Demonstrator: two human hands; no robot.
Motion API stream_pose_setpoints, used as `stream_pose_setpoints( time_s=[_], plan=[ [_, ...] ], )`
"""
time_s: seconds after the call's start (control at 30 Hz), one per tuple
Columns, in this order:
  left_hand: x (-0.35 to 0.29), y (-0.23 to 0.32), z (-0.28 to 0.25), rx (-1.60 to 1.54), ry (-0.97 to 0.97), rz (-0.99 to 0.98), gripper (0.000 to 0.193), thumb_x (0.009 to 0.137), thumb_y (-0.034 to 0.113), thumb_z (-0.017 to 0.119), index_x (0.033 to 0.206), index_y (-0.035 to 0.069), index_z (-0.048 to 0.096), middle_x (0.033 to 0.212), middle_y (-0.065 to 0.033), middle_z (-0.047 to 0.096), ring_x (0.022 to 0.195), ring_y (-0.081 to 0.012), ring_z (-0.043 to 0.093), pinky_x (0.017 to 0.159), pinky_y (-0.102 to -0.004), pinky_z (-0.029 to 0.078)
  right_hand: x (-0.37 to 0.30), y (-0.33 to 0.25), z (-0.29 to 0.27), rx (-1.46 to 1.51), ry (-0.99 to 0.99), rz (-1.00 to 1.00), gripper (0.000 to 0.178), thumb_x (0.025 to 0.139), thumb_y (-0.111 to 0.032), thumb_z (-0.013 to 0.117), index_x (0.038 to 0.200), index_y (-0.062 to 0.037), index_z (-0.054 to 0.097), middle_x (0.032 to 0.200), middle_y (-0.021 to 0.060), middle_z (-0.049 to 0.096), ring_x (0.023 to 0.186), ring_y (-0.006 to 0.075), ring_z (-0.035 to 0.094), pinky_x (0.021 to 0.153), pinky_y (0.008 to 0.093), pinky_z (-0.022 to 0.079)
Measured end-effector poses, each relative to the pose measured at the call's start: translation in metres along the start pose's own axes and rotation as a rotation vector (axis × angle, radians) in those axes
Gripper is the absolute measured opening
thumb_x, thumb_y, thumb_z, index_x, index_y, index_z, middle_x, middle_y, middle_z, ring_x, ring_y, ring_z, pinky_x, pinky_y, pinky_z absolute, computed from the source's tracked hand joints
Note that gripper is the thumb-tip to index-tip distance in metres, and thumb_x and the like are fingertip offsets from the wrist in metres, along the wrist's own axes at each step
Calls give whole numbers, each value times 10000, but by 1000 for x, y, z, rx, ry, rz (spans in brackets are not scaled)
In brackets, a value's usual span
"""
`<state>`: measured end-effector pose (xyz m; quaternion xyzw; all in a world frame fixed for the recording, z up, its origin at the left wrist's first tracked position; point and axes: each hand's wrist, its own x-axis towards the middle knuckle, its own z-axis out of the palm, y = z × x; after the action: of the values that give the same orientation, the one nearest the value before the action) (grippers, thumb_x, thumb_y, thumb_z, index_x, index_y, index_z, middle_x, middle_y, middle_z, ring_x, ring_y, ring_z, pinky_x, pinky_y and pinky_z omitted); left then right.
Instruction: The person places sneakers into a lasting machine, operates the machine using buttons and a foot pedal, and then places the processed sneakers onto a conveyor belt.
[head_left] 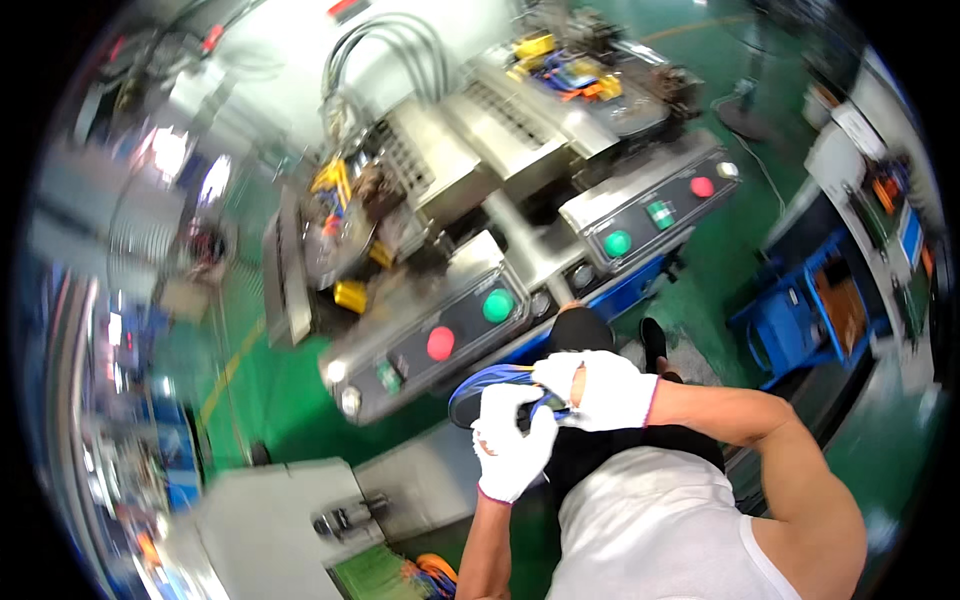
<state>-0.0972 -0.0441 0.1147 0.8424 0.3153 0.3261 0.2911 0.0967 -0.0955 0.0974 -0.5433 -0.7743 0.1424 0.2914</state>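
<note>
A looped bundle of thin blue cables (492,376), with some yellow-orange strands, is held in front of my lap. My left hand (514,440), in a white knitted glove, curls its fingers round the near side of the loop. Gloved the same way, my right hand (604,390) closes on the bundle's right end, where a bit of orange shows at the fingers. The palms hide part of the bundle, and its ends cannot be made out.
Ahead stands a metal machine with two control panels, bearing green buttons (498,306) and red buttons (441,343). Yellow and blue parts (582,78) lie on its side trays. A grey bench (270,530) is at lower left, a blue stool (800,320) at right.
</note>
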Motion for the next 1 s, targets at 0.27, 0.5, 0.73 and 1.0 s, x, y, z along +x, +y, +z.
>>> stream_pose_setpoints(
  time_s=[0.27,0.5,0.73,1.0],
  plan=[
    [222,103,88,75,-194,578,691,796,172,864,1400,3,576,1413,-225,594,1321,-406,574,1125,-485,454,-161,68,-83,946,583,932,546,859,-354,817,1254,-5,673,955,52,748,765,145,683,704,320,575],
    [429,5,199,66,-130,80,643,977,262,703,1516,-11,485,1489,-231,561,1358,-341,558,1155,-423,430,-237,90,-42,1291,1069,1251,601,856,-208,752,1356,72,570,1032,39,712,800,81,613,715,302,533],
    [563,-72,310,268,-11,-22,594,989,295,668,1482,-11,540,1408,-220,647,1255,-323,641,1095,-401,468,-239,147,-55,1574,1013,1163,935,831,-150,741,1636,24,299,1611,117,463,1406,182,507,1190,360,407],
    [585,-61,308,-41,191,65,357,1038,146,593,1374,45,658,1258,-144,711,1086,-230,686,991,-354,519,-212,155,-73,1432,1107,1017,981,803,-125,758,1636,49,270,1610,134,459,1419,197,495,1205,371,384]
  ],
)
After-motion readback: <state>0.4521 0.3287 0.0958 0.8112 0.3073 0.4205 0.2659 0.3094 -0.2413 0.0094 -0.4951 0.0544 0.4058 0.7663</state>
